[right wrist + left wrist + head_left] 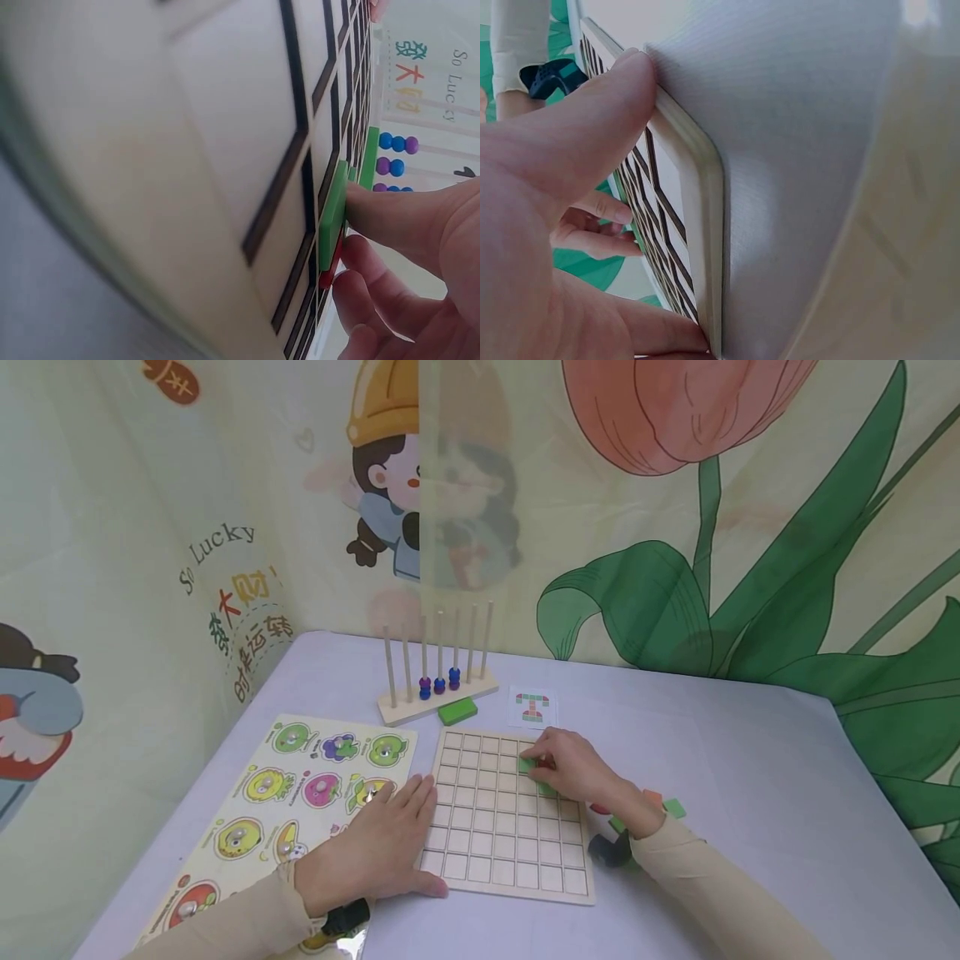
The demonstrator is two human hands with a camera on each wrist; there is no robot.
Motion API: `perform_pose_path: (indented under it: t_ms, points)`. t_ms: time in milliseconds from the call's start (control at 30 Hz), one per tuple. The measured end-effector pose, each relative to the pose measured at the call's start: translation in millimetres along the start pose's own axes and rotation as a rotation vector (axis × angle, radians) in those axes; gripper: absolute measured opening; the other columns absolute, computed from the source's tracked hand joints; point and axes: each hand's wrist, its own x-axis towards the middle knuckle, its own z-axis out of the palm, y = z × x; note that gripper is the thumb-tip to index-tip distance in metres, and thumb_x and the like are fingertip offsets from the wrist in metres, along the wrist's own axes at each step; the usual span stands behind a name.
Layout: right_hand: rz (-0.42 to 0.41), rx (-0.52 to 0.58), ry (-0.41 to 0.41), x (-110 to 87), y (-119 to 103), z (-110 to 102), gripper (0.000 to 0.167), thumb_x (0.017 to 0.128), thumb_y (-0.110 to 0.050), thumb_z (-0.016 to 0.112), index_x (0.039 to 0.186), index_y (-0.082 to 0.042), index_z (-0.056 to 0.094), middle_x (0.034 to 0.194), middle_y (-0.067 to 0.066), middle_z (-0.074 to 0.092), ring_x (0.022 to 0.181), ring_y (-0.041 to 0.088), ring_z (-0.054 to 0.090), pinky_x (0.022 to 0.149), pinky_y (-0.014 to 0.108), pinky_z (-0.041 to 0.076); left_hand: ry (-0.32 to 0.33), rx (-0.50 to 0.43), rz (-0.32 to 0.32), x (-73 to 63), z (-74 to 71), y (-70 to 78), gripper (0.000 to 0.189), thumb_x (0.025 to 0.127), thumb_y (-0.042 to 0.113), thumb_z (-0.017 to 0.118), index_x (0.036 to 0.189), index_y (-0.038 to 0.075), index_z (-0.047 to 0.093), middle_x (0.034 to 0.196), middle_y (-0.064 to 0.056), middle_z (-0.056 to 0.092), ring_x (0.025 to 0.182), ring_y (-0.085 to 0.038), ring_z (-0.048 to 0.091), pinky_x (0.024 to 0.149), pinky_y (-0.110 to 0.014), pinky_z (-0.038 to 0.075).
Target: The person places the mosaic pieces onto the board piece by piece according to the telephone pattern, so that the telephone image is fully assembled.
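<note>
Apparently the right hand [576, 767]'s grip pinches a green tile [527, 765] toward the grid board [482, 822]'s far right; the straight-fingered left hand [378, 843] touches its left edge.

One tile [333, 217] is green, the gridded board [503, 823] pale beige.

Board [502, 823] on the surface [765, 793], lower centre of the frame.
Sheet [296, 762] at its left; tiles [527, 766] on its upper right, loose pieces [675, 808] past its right edge; behind it, block [457, 712], with card [532, 707] to the right; rack [412, 707] behind block.
</note>
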Motion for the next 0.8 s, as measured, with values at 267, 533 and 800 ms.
perform_pose_path:
  t_ms: [267,533,800]
  points:
    - [0.013,0.015,0.010,-2.6,0.9,0.5,0.031,0.088,-0.009,0.080,0.118,-0.006,0.078,0.098,0.000,0.071,0.077,0.011,0.053,0.066,0.023,0.043,-0.002,-0.013,-0.002,-0.7,-0.9,0.4,0.115,0.079,0.072,0.073,0.157,-0.003,0.035,0.168,-0.020,0.030,0.157,-0.035,0.029,0.126,-0.057,0.026]
    - [0.105,0.036,0.059,-23.0,12.4,-16.8,0.033,0.091,-0.014,0.077,0.123,-0.008,0.075,0.105,0.003,0.070,0.090,0.016,0.060,0.074,0.029,0.049,0.002,-0.027,0.005,-0.5,-0.3,0.7,0.116,0.078,0.072,0.073,0.157,-0.003,0.035,0.168,-0.020,0.030,0.157,-0.035,0.028,0.126,-0.058,0.026]
    - [0.194,-0.048,0.073,-55.6,33.9,-36.5,0.032,0.092,-0.013,0.075,0.124,-0.008,0.075,0.109,0.005,0.071,0.093,0.019,0.058,0.071,0.028,0.050,0.003,-0.010,0.006,-0.7,-0.8,-0.1,0.116,0.078,0.073,0.072,0.157,-0.004,0.035,0.167,-0.021,0.030,0.157,-0.036,0.029,0.126,-0.058,0.026]
